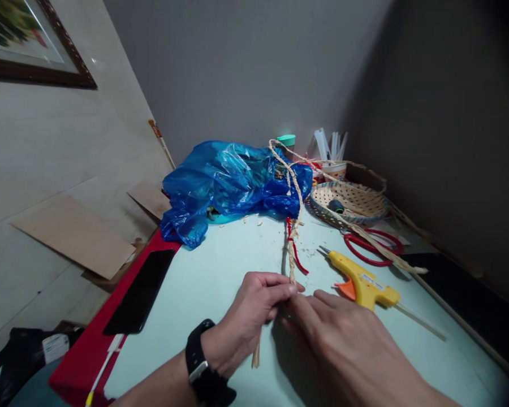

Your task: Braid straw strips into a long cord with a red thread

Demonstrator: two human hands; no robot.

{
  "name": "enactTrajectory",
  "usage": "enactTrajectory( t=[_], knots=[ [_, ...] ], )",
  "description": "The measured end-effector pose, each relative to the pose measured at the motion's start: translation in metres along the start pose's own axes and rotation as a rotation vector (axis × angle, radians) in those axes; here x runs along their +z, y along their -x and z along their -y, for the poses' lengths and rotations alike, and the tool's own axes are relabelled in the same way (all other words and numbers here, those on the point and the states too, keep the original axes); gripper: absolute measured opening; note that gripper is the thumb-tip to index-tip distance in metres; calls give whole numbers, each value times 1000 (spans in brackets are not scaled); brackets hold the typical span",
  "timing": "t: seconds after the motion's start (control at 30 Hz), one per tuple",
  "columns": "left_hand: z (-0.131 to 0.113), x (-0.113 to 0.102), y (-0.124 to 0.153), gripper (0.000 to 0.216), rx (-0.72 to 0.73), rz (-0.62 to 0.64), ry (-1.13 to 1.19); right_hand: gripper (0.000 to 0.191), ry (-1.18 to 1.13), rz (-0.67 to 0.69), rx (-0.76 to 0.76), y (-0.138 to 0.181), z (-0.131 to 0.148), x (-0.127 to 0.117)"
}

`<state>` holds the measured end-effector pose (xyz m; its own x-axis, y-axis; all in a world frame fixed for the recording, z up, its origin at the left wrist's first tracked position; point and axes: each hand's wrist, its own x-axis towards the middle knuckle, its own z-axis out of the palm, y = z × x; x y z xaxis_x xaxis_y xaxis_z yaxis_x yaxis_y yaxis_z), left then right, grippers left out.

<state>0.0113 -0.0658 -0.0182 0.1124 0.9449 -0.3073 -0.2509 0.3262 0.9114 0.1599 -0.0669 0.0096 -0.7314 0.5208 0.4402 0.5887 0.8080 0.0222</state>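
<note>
A pale braided straw cord (299,198) runs down the middle of the table toward me, with a thin red tie (294,253) knotted around it. My left hand (261,299), a black watch on its wrist, pinches the cord's near end between thumb and fingers. Close against it, my right hand (339,328) is closed at the same spot, its fingertips partly hidden by the hand itself. Loose strand ends (256,357) hang out below my left hand. Right of the hands lies a yellow glue gun (360,277) with a glue stick in its back.
A blue plastic bag (224,175) fills the back left. Behind on the right are a woven basket (348,200), a cup of glue sticks (334,169) and red-handled scissors (371,261). A black phone (142,291) lies at the left edge. Long straw strands trail across the right side.
</note>
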Motion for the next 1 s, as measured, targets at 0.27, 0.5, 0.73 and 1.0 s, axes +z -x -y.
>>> enactTrajectory(
  t=[0.27, 0.5, 0.73, 1.0],
  knots=[
    [-12, 5, 6, 21, -3, 59, 81, 36, -869, 292, 509, -10, -52, -13],
    [-11, 7, 5, 26, 52, 14, 5, 32, -1158, 361, 629, -5, -37, 21],
    [-16, 7, 11, 29, 47, 43, -51, 32, -977, 336, 507, -4, -39, 18],
    [-30, 8, 21, 23, 240, -112, -878, 36, -893, 281, 535, 0, -37, 17]
  ],
)
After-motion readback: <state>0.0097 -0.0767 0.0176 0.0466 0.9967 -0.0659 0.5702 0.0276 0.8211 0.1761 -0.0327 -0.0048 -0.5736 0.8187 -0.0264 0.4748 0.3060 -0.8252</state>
